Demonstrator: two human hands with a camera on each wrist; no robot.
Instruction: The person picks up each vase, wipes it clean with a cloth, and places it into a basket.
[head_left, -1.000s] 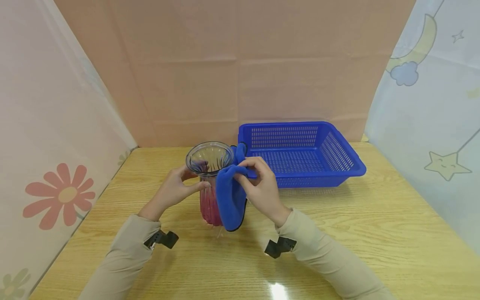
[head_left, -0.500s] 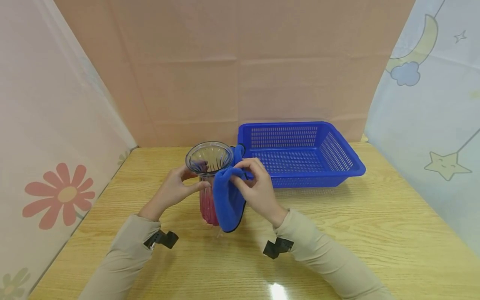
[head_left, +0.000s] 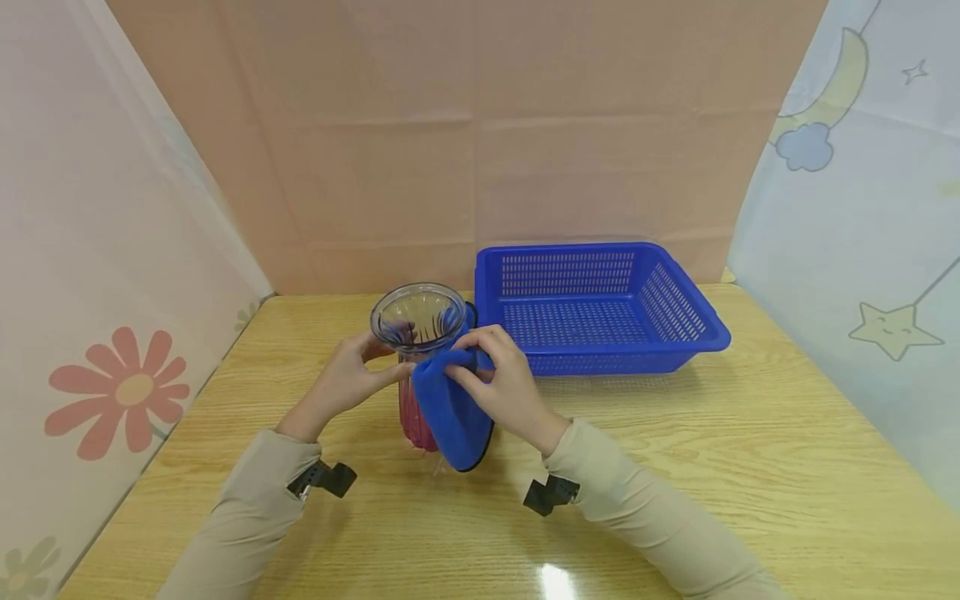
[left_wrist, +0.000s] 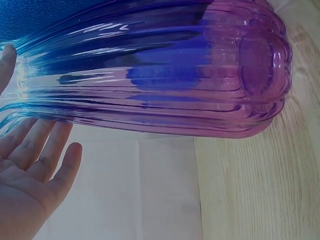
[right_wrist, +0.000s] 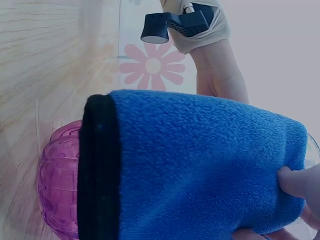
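Head view: ribbed glass vase (head_left: 417,367) stands upright on the wooden table (head_left: 675,467), just at 9 o'clock of the blue basket (head_left: 600,304). Left hand (head_left: 341,383) grips the vase neck from 9 o'clock, thumb and fingers curled round it below the flared rim. Right hand (head_left: 498,379) pinches a blue cloth (head_left: 450,408) against the vase's 3 o'clock side; the cloth hangs down along the pink lower body.

Left wrist view: vase (left_wrist: 165,70) fills the picture, blue-tinted toward the neck, pink at the base. Left hand (left_wrist: 30,185) shows palm and straight fingers beneath it; the grip itself cannot be judged here.

Right wrist view: cloth (right_wrist: 195,165), black-edged, covers the pink vase (right_wrist: 57,185). Right hand's fingertips (right_wrist: 295,182) press into the cloth at 3 o'clock.
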